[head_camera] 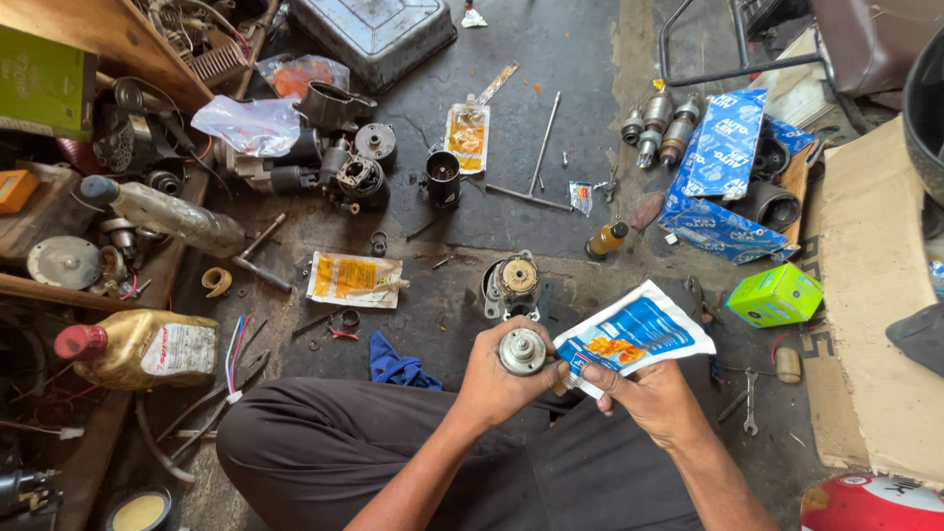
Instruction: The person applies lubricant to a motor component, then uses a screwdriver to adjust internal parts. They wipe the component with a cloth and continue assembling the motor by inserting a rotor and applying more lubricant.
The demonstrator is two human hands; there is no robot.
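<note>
2 hands are working together just above the person's crossed legs, over a stained concrete floor [551, 197]. The left hand [497, 379] is gripping a small round metal part [522, 351], fingers wrapped around its body with the flat geared face turned up. The right hand [651, 398] is pinching the lower corner of a blue-and-white sachet [637, 334] between thumb and fingers, its tip touching the metal part's edge.

Taking the metal part as landmark: a grey motor housing [512, 285] is sitting on the floor just beyond it, a blue rag [395, 366] is lying near its left, and a green box [776, 294] is resting well to its right. Farther beyond it, 1 small brown bottle [607, 239] is lying on its side, and an emptied yellow sachet [354, 279] is lying beyond and to its left. A golden oil jug [143, 348] is lying far off to its left.
</note>
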